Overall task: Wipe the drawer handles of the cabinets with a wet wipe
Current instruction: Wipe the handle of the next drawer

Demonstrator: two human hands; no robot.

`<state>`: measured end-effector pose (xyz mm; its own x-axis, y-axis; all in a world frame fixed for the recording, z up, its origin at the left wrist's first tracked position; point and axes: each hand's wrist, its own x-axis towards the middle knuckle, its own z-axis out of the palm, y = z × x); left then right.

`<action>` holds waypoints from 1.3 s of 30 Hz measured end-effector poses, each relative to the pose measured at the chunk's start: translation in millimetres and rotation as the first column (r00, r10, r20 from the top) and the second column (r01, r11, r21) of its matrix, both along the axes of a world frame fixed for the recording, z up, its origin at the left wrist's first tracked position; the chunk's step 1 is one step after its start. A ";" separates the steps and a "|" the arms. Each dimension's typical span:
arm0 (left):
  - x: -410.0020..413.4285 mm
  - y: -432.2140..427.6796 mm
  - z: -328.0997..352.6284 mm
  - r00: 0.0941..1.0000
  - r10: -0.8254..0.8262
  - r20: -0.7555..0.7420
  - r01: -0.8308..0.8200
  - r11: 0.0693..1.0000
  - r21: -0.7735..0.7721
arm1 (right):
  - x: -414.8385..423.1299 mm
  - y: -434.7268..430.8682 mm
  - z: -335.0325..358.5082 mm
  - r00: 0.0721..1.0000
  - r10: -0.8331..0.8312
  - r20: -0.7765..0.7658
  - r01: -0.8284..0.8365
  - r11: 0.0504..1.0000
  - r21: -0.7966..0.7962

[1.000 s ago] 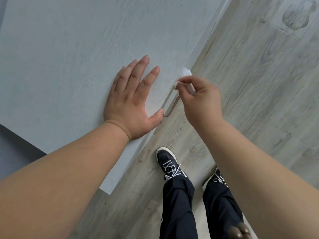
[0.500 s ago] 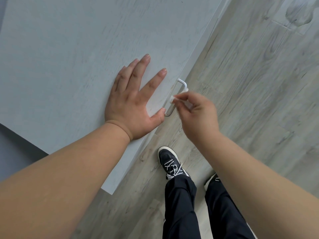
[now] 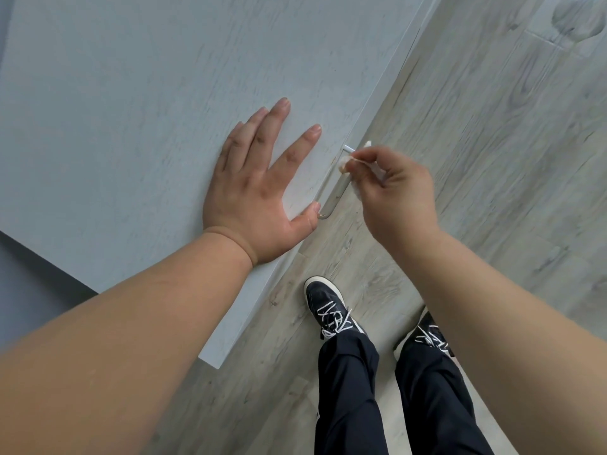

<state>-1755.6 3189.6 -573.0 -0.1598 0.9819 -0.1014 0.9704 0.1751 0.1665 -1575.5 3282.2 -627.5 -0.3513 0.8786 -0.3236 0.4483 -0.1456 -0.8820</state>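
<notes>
A pale grey cabinet front [image 3: 138, 103] fills the upper left. A slim metal bar handle [image 3: 335, 195] runs along its right edge. My left hand [image 3: 259, 188] lies flat on the cabinet front with fingers spread, the thumb tip beside the handle's lower end. My right hand [image 3: 394, 195] pinches a small white wet wipe [image 3: 345, 164] round the upper part of the handle. A corner of the wipe sticks out above my fingers. The handle's upper stretch is partly hidden by the wipe and fingers.
Light wood-look flooring [image 3: 492, 142] spreads to the right and below. My two dark shoes with white laces [image 3: 331, 310] and dark trouser legs [image 3: 354, 395] stand just below the handle. A darker grey surface [image 3: 29, 290] shows at the left, past the cabinet's corner.
My right hand slid the wipe down the handle, then back up toward its top end. My left hand stayed flat on the cabinet front, with the index finger spread wider.
</notes>
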 end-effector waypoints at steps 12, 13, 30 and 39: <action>-1.5 -0.3 -0.8 1.000 -0.003 0.014 0.003 1.000 0.023 | -4.4 5.9 -0.3 0.989 -0.078 0.122 0.073 0.996 0.044; -2.0 -0.6 -0.9 1.000 -0.003 0.014 0.003 1.000 0.026 | -2.6 -0.8 2.6 0.991 -0.083 0.102 0.083 0.997 0.004; -0.4 -0.5 -1.0 1.000 -0.004 0.005 0.004 1.000 0.024 | -8.3 -11.2 12.9 0.979 -0.167 0.116 0.181 0.975 -0.126; -1.2 0.0 -1.7 1.000 -0.003 0.008 0.003 0.999 0.038 | -14.0 -34.0 12.8 0.971 -0.204 0.125 0.226 0.955 -0.192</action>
